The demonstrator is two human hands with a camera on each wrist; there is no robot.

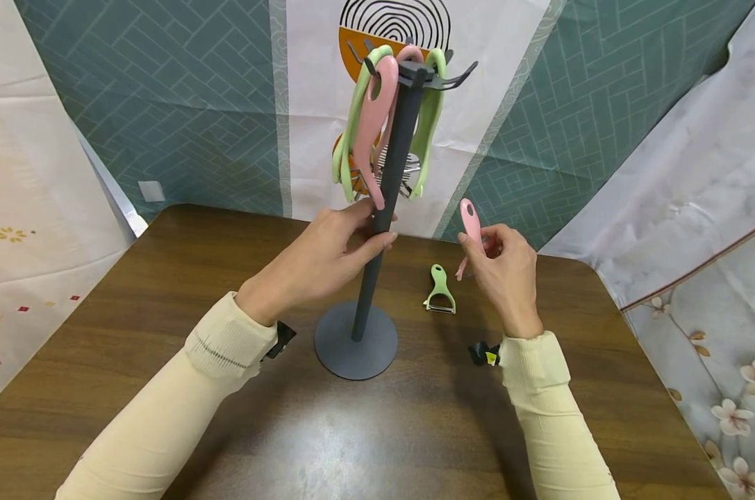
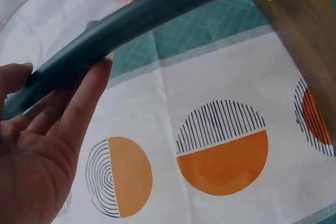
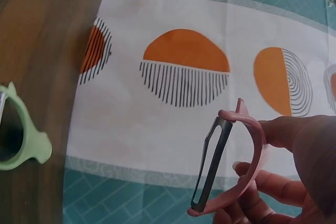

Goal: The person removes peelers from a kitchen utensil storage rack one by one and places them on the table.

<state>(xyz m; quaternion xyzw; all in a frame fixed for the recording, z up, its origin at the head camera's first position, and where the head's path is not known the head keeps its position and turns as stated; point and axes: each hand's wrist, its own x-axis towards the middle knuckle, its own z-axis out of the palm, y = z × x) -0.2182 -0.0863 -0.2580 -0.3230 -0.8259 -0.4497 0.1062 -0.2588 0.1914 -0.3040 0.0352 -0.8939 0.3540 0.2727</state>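
My left hand (image 1: 327, 253) grips the dark grey post (image 1: 377, 271) of a hook stand, just under the peelers that hang there. Its thumb and fingers wrap the post in the left wrist view too. Pink peelers (image 1: 374, 118) and green peelers (image 1: 427, 132) hang from the hooks at the top. To the right of the post, my right hand (image 1: 505, 271) pinches a pink peeler (image 1: 471, 223) with its holed handle end up. In the right wrist view that peeler's metal blade (image 3: 212, 163) points away from the fingers. A green peeler (image 1: 440, 288) lies on the table near the right hand.
The stand's round base (image 1: 355, 354) rests on the brown wooden table (image 1: 277, 444). A bare hook (image 1: 461, 78) sticks out on the right of the stand's top. Behind the table hangs a patterned cloth (image 1: 221, 104); floral fabric (image 1: 727, 361) borders the right side.
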